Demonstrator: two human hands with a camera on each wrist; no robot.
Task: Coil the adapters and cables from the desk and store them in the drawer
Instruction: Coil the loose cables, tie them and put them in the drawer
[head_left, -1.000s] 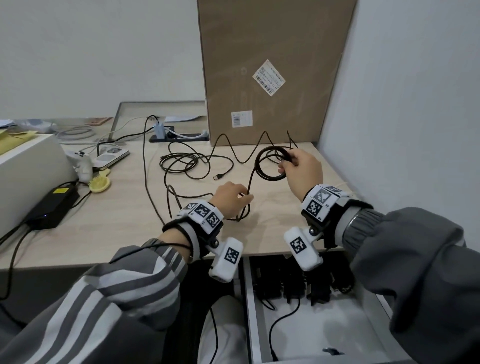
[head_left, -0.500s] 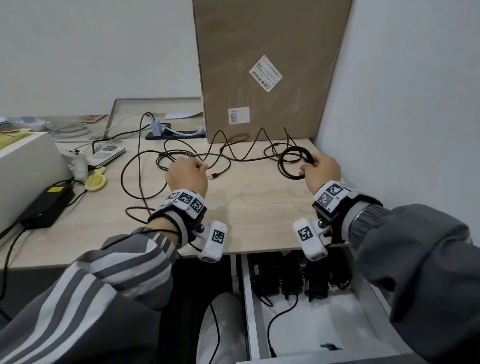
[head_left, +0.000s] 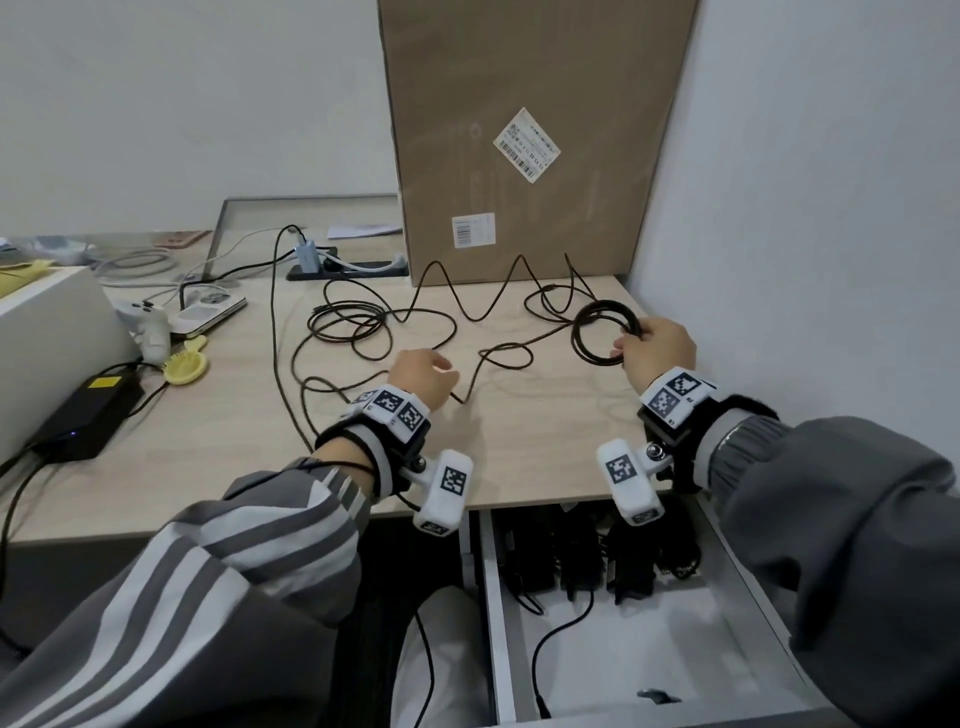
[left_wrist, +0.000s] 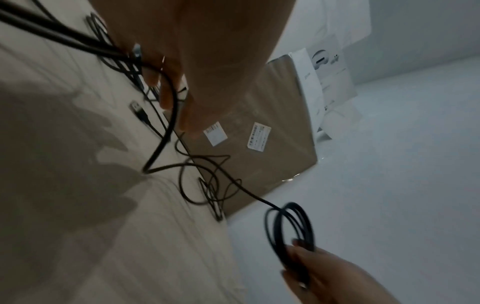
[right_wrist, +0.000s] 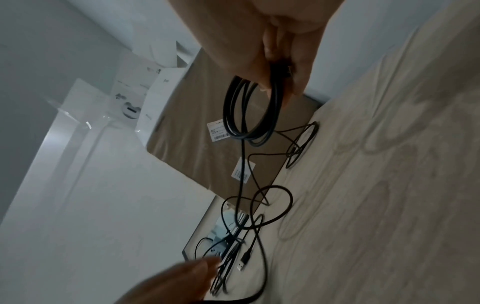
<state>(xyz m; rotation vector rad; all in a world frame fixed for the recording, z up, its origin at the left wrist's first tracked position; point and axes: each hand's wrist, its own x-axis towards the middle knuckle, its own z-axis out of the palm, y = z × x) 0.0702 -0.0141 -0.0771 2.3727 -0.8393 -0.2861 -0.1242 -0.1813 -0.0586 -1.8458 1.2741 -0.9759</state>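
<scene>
Fingers (right_wrist: 275, 61) of your right hand (head_left: 657, 351) pinch a coil of thin black cable (head_left: 602, 332) just above the pale wooden desk (head_left: 545, 441), near the wall. Your left hand (head_left: 421, 376) curls around the cable's loose run (head_left: 470, 384), which zigzags back past a tall brown cardboard box (head_left: 519, 130). Below the desk edge, the open white drawer (head_left: 649, 649) holds black adapters (head_left: 582, 564).

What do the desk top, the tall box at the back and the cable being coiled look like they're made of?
Desk top: pale wood or wood-look laminate, matte; grain swirls show.
Tall box: brown corrugated cardboard, likely; dull surface, stuck-on paper labels.
Cable: black, seemingly rubber or plastic jacket with a slight sheen in the right wrist view; it holds soft loops in the right hand.
</scene>
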